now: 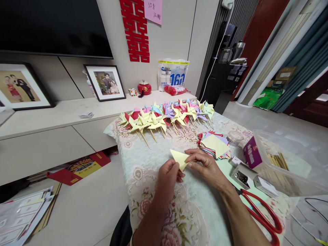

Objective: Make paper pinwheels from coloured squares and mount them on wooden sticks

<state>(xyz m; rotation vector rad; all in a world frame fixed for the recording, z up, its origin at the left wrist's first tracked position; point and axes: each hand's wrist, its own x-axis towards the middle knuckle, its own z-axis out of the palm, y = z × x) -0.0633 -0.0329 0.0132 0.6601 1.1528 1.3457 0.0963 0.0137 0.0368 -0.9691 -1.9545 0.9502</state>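
Left hand (pixel 168 175): fingertips closed on yellow paper (pixel 178 157), lower-left edge
Right hand (pixel 203 164): thumb and fingers gripping same sheet, right edge
Yellow paper: pointed corner up, between both hands, over floral tablecloth (pixel 140 163)
Pinwheels (pixel 159 122): many, mixed colors, bunched at far end
Paper stack (pixel 214 145): just beyond right hand, yellow on top
Scissors (pixel 276 220): red handles, right side
Plastic bin (pixel 279 181): far right, wooden sticks (pixel 278 160) inside

Held paper (pixel 179 158) pale yel; scissor handles (pixel 277 223) red; tablecloth (pixel 148 160) lt blue w/ pink florals.
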